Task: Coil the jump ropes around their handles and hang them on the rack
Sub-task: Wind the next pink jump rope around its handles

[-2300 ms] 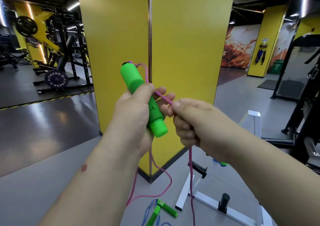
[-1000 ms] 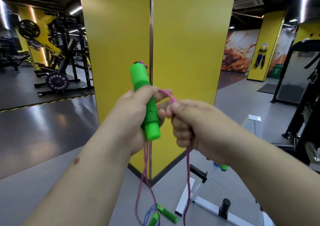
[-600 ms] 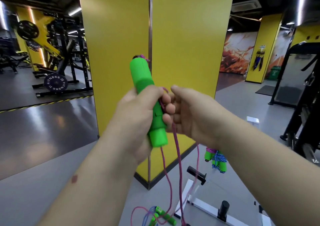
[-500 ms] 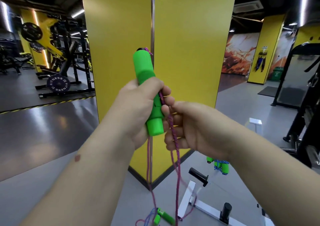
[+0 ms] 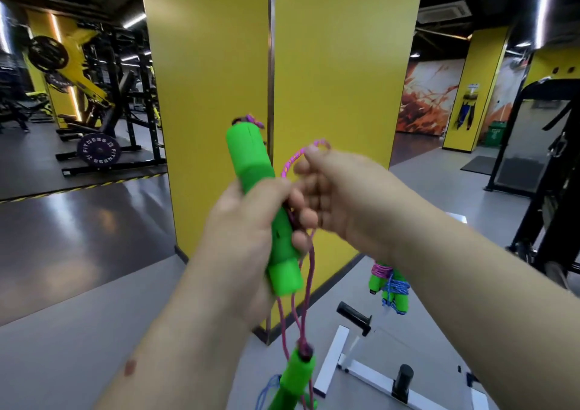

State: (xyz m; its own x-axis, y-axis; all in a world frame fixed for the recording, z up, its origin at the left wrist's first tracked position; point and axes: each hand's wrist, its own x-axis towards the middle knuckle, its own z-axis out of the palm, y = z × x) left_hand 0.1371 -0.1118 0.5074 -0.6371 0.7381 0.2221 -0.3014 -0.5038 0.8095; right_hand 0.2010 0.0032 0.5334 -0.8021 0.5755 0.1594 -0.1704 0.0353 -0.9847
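Gym floor before a yellow pillar (image 5: 339,64), jump rope mid-coil.
Left hand (image 5: 248,230) grips the upright green handle (image 5: 251,164); right hand (image 5: 339,196) fingers pinch the pink rope (image 5: 293,160). Second handle (image 5: 296,369) dangles below, coiled ropes (image 5: 389,284) hang on the white rack (image 5: 361,375).

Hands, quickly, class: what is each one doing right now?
Left hand: grips the green handle.
Right hand: pinches a loop of the pink rope beside the handle.

Two hands (image 5: 248,221) — three green handles (image 5: 251,158) — one pink rope (image 5: 309,268).
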